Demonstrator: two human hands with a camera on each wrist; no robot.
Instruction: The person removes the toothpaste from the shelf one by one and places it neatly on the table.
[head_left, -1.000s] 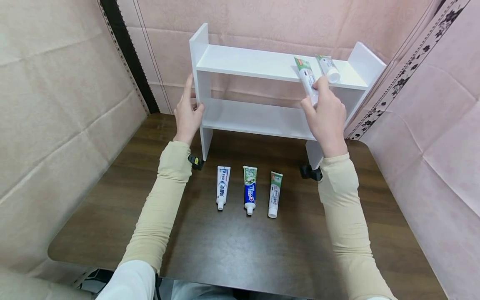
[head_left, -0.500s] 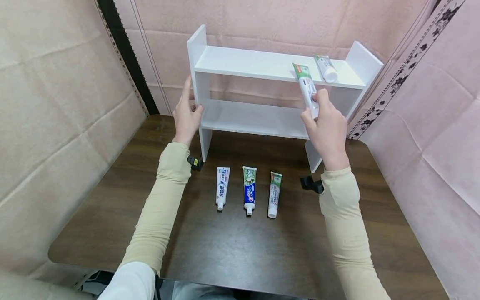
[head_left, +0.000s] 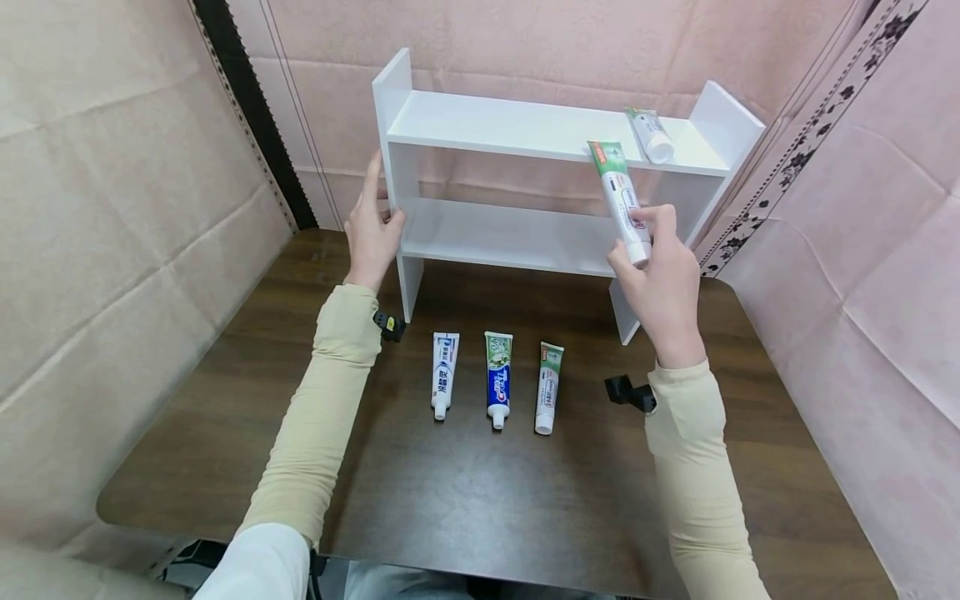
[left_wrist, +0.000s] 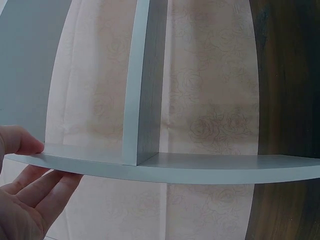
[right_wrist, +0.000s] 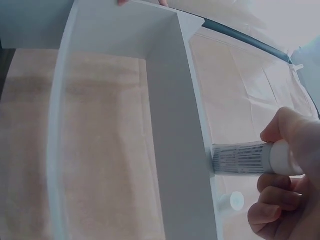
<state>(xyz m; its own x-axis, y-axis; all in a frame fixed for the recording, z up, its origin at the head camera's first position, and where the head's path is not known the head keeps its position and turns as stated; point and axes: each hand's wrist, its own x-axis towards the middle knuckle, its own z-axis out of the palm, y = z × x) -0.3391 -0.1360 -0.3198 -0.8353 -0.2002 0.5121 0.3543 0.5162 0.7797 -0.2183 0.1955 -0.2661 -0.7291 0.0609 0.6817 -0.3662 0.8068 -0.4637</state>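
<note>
In the head view my right hand (head_left: 663,279) pinches a toothpaste tube (head_left: 621,200) near its white cap, thumb on one side and fingers on the other. The tube slants up and away, its green flat end overlapping the front edge of the upper board. My left hand (head_left: 372,233) grips the left side panel of the white two-tier shelf (head_left: 510,225); in the left wrist view, the thumb and fingers (left_wrist: 40,195) lie on opposite faces of the panel. Another toothpaste tube (head_left: 651,137) lies on the upper board toward the right, cap forward.
On the brown table (head_left: 465,492), in front of the shelf, lie a white-and-blue tube (head_left: 445,375), a green-and-blue tube (head_left: 498,379) and a white tube with a green end (head_left: 549,387). Pink cloth walls (head_left: 540,42) stand behind and at the sides.
My right hand has drawn back toward me and down with the toothpaste tube, whose end has slid from over the upper board to its front edge. The left hand stays on the panel.
</note>
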